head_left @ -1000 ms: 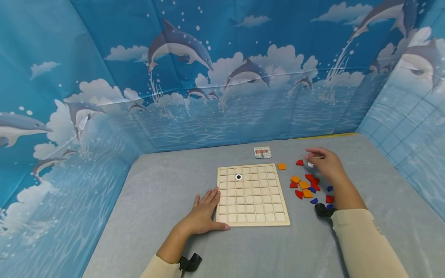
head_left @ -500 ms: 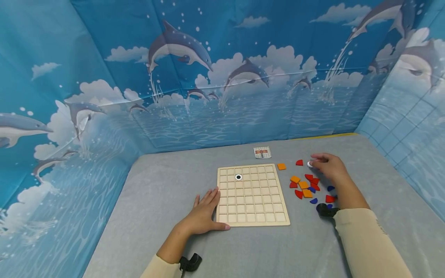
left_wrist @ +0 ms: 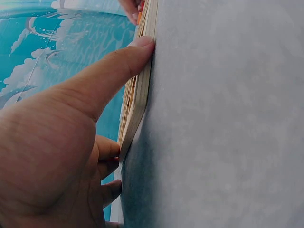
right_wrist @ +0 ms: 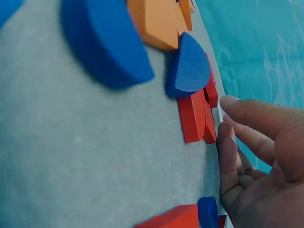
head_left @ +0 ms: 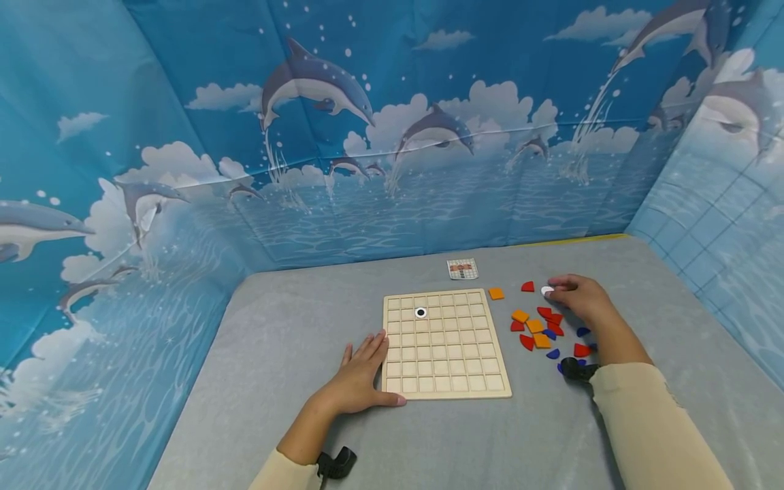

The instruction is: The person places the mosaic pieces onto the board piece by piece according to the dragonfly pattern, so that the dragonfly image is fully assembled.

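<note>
My left hand (head_left: 355, 381) rests at the near left corner of a pale wooden grid board (head_left: 447, 347). Its thumb (left_wrist: 140, 45) lies along the board's near edge, while the other fingers touch the left side. One white disc with a black centre (head_left: 420, 313) sits in a cell of the board's upper left part. To the right of the board, my right hand (head_left: 582, 297) pinches a plain white disc (head_left: 547, 290) at its right edge. In the right wrist view, thumb and forefinger meet close over the cloth, and the disc is mostly hidden behind red pieces.
Orange squares (head_left: 535, 327), red quarter-circle pieces (head_left: 527, 342) and blue half-round pieces (head_left: 553, 354) lie scattered right of the board. A small printed pattern card (head_left: 462, 269) lies behind it. A dolphin-print curtain (head_left: 392, 170) surrounds the grey cloth (head_left: 275, 327).
My right hand has shifted slightly right and lowered, its fingers closing in at the white disc's right edge, so more of the disc shows. The left hand and board have stayed put.
</note>
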{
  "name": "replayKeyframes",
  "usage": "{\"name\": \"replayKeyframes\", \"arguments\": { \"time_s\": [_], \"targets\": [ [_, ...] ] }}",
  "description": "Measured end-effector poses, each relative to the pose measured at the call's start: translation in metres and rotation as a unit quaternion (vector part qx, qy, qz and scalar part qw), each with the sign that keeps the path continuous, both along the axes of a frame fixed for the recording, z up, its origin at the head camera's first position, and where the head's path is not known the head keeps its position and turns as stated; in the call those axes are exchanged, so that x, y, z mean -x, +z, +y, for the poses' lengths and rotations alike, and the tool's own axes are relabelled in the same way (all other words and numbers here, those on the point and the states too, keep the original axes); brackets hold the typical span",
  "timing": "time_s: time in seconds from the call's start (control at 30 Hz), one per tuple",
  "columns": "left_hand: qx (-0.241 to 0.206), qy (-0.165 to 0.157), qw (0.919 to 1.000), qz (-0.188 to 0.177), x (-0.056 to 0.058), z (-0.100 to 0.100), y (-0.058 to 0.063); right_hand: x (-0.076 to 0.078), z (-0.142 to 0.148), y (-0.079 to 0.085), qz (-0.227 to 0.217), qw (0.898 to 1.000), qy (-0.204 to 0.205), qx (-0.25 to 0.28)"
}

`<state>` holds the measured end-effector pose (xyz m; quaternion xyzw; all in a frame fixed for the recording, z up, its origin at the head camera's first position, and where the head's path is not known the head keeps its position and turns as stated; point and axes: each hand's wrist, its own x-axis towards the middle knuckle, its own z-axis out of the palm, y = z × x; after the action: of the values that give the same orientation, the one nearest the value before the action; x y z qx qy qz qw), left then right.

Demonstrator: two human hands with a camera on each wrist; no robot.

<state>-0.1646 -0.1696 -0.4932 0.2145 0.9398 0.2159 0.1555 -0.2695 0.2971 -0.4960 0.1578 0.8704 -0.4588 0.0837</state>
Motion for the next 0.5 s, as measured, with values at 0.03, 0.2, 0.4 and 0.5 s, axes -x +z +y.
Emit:
{"name": "replayKeyframes", "arguments": {
  "time_s": [0.03, 0.2, 0.4, 0.5],
  "targets": [
    [0.0, 0.0, 1.0, 0.0, -0.0001, -0.0001, -0.0002, 0.0005, -0.0002, -0.0005, -0.001, 1.0, 0.004, -0.008],
    [-0.001, 0.0, 1.0, -0.001, -0.0013, -0.0005, 0.0, 0.0025, -0.0016, -0.0001, -0.01, 0.999, 0.036, -0.039],
    [-0.002, 0.0, 1.0, -0.002, -0.0012, -0.0005, 0.0012, 0.0052, -0.001, 0.0016, -0.02, 0.997, 0.055, -0.045],
    [-0.003, -0.001, 1.0, 0.0, -0.0006, -0.0005, 0.0015, 0.0057, -0.0011, 0.0028, -0.025, 0.997, 0.057, -0.044]
  ]
}}
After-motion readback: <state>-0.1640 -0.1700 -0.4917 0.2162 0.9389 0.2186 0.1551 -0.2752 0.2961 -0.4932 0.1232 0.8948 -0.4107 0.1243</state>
